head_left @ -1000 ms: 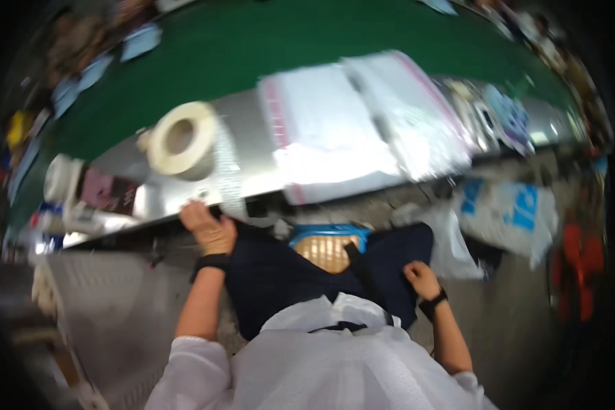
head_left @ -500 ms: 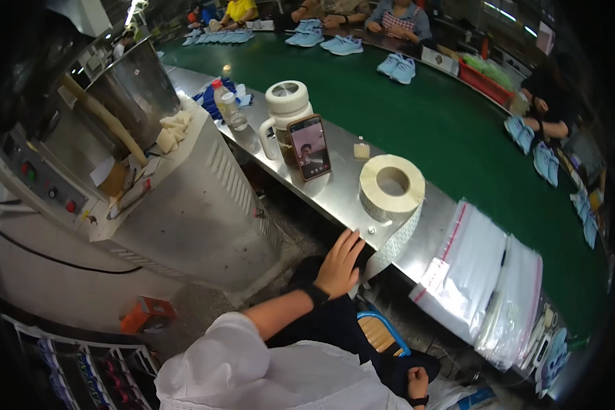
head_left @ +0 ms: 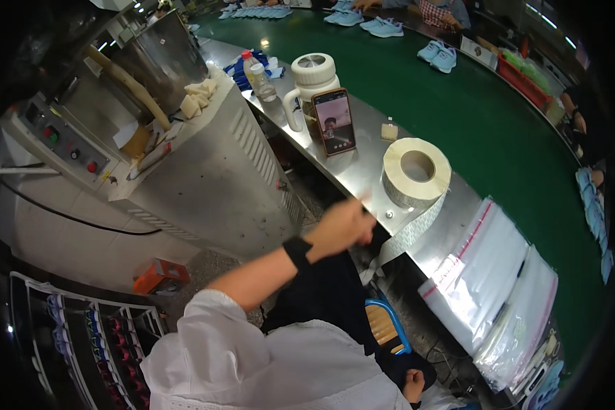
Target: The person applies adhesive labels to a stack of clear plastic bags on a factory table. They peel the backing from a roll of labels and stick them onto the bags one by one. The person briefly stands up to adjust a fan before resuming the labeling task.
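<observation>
The left hand blurs at the surface's near edge, near the roll; right hand by the thigh; whether spread or closed, unclear.

We note no legible txt. Phone scrn shows small icons, unreadable at this res. Roll's strip bears fine marks, illeg. Ctrl panel markings: too tiny for us to make out.

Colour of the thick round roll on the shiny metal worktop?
Thick round roll: cream, best seen in head view.
</observation>
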Action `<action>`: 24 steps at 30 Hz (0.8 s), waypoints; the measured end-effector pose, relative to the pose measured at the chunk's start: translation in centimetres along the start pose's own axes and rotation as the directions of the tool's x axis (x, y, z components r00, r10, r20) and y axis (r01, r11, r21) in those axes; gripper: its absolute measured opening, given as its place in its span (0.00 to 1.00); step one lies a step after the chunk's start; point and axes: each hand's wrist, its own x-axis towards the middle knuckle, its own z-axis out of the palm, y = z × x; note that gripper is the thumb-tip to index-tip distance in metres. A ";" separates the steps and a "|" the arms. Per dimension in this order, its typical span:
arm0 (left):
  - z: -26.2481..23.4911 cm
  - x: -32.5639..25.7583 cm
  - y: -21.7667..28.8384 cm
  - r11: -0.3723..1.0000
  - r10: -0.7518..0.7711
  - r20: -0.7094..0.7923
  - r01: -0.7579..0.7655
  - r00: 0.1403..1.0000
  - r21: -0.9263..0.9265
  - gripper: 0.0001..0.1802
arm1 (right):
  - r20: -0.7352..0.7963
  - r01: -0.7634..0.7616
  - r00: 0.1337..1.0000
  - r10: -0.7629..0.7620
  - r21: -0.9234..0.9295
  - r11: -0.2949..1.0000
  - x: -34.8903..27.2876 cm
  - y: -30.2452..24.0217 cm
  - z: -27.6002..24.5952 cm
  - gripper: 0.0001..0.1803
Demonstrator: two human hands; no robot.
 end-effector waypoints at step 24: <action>0.1 -22.8 -21.5 0.524 -0.837 0.114 0.726 0.534 0.446 0.34 | 0.438 0.036 0.870 0.228 -0.516 0.856 -9.8 -9.7 -1.9 0.08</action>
